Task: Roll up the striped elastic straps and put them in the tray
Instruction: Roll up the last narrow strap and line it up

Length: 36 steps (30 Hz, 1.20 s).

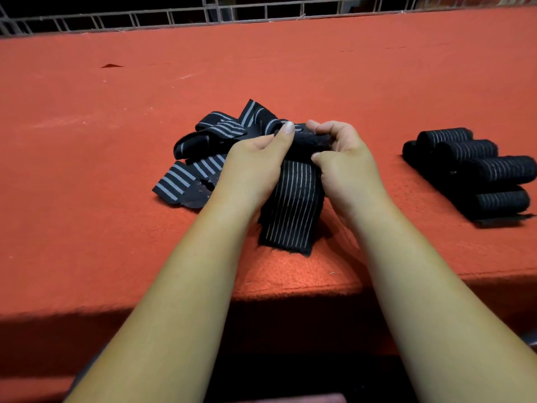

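Observation:
A black elastic strap with thin white stripes (292,205) lies toward me on the red felt table, its far end curled into a small roll. My left hand (255,161) and my right hand (345,158) both pinch that rolled end, thumbs on top. Behind and left of my hands sits a loose pile of unrolled striped straps (203,152). At the right, several finished rolls (476,167) lie side by side on a dark flat tray (494,221), whose edge barely shows under them.
The red felt table (116,112) stretches wide on the left and far side. Its front edge (290,292) runs just below the strap's free end. A metal wire fence (203,16) lines the back of the table.

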{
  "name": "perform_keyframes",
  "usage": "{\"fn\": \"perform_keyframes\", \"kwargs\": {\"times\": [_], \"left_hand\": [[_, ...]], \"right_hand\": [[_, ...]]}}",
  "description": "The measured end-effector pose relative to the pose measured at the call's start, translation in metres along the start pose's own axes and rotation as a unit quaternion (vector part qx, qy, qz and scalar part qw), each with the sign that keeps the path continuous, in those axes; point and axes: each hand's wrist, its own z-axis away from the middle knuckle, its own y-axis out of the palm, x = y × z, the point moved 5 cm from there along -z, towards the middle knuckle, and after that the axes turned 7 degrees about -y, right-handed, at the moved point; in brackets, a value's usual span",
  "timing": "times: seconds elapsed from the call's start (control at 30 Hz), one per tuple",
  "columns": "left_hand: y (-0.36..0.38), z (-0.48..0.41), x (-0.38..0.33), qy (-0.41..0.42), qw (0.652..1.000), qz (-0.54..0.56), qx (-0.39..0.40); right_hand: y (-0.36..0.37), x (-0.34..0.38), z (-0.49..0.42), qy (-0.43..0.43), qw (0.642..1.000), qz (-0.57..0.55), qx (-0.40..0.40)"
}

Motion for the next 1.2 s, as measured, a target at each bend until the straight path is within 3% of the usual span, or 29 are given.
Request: {"fn": "perform_keyframes", "kwargs": {"times": [0.4,0.5,0.7,1.0,1.2], "left_hand": [[-0.007,-0.006,0.005,0.002,0.993,0.102,-0.056],[-0.006,-0.008,0.008,0.01,0.992,0.098,-0.081],[0.0,-0.003,0.003,0.044,0.995,0.081,-0.034],[0.002,-0.003,0.002,0.03,0.996,0.083,0.011],[0.002,-0.002,-0.002,0.016,1.0,-0.024,-0.011]], "right_hand": [[0.01,0.007,0.005,0.038,0.997,0.056,0.046],[0.009,0.003,0.007,0.06,0.994,0.076,0.043],[0.002,-0.003,0.003,0.104,0.991,0.083,0.017],[-0.003,-0.001,0.003,0.087,0.993,0.081,-0.019],[-0.004,0.006,0.001,0.043,0.993,0.107,-0.006]]}}
